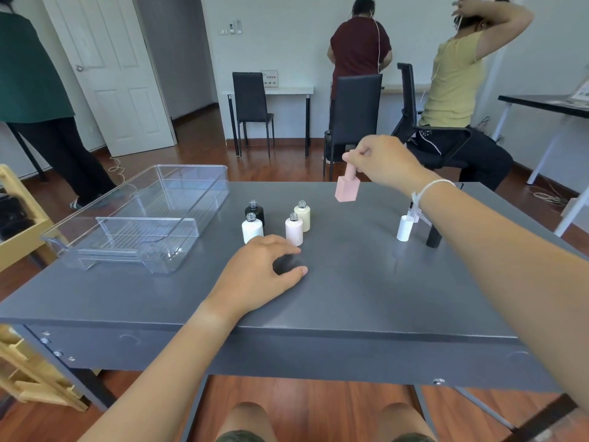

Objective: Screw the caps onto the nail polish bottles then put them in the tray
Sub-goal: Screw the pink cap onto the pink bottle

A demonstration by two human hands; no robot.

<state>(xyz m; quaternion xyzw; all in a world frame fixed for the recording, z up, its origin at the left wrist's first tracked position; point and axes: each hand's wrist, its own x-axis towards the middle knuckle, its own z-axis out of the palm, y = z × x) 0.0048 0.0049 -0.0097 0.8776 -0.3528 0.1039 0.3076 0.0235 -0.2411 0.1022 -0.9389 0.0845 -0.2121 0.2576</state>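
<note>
My right hand point(384, 162) pinches the cap of a square pink nail polish bottle point(347, 189) and holds it in the air above the far side of the grey table point(350, 295). Four uncapped bottles stand together mid-table: black point(255, 212), white point(252, 230), pale pink point(294, 230) and cream point(302, 215). My left hand point(258, 271) rests arched on the table just in front of them, holding nothing. A white cap point(404, 228) and a black cap point(434, 238) stand at the right, partly behind my right forearm. The clear plastic tray point(191, 169) sits empty at the left.
The tray has an inner divider and overhangs the table's left edge. A wooden frame point(19, 237) stands left of the table. Beyond the table are black chairs point(353, 113), a standing person at the far left, and two people at the back.
</note>
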